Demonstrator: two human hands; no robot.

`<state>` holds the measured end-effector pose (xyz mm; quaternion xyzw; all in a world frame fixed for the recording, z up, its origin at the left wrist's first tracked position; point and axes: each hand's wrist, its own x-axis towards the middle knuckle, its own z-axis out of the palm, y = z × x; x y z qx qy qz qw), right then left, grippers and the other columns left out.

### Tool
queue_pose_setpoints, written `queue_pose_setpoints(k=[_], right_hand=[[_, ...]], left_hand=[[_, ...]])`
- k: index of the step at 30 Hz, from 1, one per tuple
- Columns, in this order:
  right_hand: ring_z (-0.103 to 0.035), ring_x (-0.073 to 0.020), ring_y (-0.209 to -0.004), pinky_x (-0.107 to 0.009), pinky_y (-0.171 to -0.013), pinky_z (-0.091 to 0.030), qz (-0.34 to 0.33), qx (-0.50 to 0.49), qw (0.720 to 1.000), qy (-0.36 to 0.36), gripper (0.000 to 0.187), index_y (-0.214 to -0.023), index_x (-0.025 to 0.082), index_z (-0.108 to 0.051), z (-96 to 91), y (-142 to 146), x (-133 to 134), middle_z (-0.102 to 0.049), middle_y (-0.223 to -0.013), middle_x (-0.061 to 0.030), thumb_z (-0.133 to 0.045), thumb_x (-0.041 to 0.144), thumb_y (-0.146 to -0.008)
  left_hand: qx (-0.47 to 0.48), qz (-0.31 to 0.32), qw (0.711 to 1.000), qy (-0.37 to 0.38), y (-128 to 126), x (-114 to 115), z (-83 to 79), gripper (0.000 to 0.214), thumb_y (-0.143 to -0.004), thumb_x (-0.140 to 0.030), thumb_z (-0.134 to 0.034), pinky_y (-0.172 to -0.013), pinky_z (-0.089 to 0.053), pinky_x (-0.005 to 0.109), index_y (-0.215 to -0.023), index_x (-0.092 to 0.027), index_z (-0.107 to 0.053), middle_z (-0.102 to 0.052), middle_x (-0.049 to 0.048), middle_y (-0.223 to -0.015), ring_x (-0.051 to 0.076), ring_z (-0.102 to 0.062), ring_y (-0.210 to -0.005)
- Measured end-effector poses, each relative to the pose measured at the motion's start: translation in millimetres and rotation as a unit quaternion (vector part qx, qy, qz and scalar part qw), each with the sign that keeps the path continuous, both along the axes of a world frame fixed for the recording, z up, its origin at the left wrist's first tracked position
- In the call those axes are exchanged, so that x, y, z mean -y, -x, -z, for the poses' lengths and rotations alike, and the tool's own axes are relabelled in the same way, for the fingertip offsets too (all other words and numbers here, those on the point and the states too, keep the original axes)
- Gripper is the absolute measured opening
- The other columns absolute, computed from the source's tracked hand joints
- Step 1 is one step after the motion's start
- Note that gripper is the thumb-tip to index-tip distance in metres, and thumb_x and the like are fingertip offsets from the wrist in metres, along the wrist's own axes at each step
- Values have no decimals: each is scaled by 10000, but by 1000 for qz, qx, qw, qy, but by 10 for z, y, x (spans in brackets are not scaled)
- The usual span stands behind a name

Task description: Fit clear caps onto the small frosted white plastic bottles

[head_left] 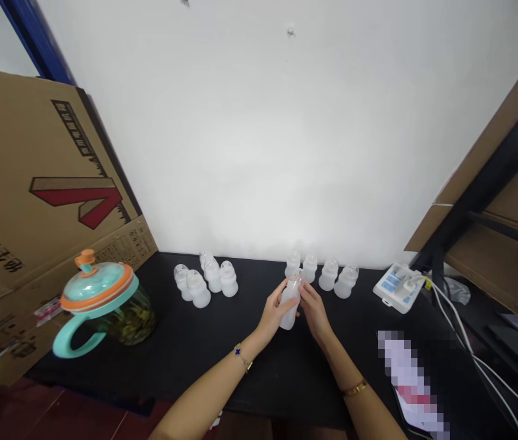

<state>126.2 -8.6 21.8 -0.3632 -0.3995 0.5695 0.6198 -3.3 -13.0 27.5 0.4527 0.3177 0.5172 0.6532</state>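
Observation:
A frosted white baby bottle is held upright over the black table, in the middle. My left hand wraps round its body from the left. My right hand grips its upper part near the nipple, fingers closed on it. To the left stands a group of several similar small bottles. Another group of several bottles stands just behind my hands, by the wall.
A glass jug with a teal handle and orange-rimmed lid sits at the left. A big cardboard box leans behind it. A white power strip with cables lies at the right, beside a dark shelf frame.

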Motion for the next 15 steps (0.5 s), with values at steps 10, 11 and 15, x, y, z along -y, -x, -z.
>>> queue_pose_setpoints(k=[10,11,15], right_hand=[[-664,-295,-1118,-378,-826,-567,60,-4,998,38,581,-1319,324,-643,107,196,57,-684,-1300,-31,-729,565,-797],[-624,-288,-1201,-387,-914,-546,77,-3,997,28,568,-1322,322,-639,134,225,61,-662,-1338,-27,-710,566,-814],[-488,-237,-1371,-388,-1143,-387,121,10,992,-20,519,-1330,313,-626,198,309,82,-594,-1427,-18,-587,596,-896]], left_hand=[[-4,-71,997,-12,-55,31,103,639,-852,-540,-673,-923,-555,375,-1382,-199,-569,-616,125,-1382,307,-628,-1182],[-7,-88,996,-23,-71,49,118,604,-857,-535,-671,-1005,-510,380,-1357,-205,-589,-601,115,-1405,307,-580,-1259],[-18,-122,990,-62,-130,144,139,531,-886,-526,-640,-1149,-371,381,-1328,-235,-594,-571,88,-1442,280,-493,-1361]])
